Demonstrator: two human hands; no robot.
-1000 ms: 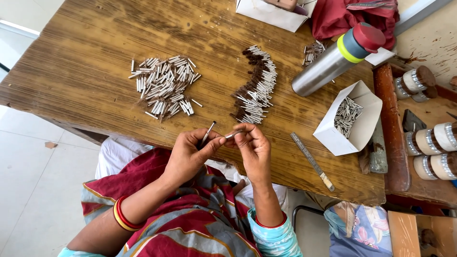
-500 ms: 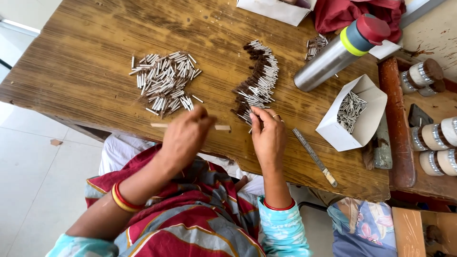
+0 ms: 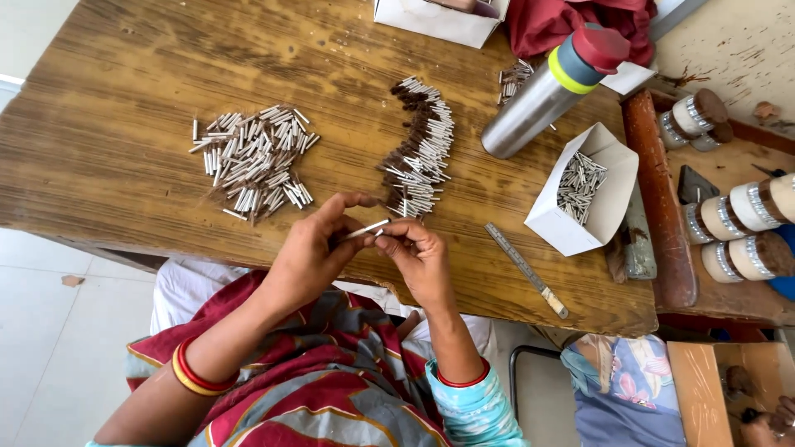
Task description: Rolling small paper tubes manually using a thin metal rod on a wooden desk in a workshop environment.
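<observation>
While both hands meet above near table edge (image 3: 497, 285), small white stick (image 3: 366, 229) pinched between them: left hand (image 3: 310, 257) fingers closed round one end, right hand (image 3: 418, 257) fingertips gripping other. Brown-tipped stick row (image 3: 422, 149) just beyond.

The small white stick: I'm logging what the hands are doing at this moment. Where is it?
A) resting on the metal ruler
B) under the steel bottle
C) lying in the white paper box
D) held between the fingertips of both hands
D: the small white stick is pinched between the left hand and right hand, above the wooden table edge.
</observation>
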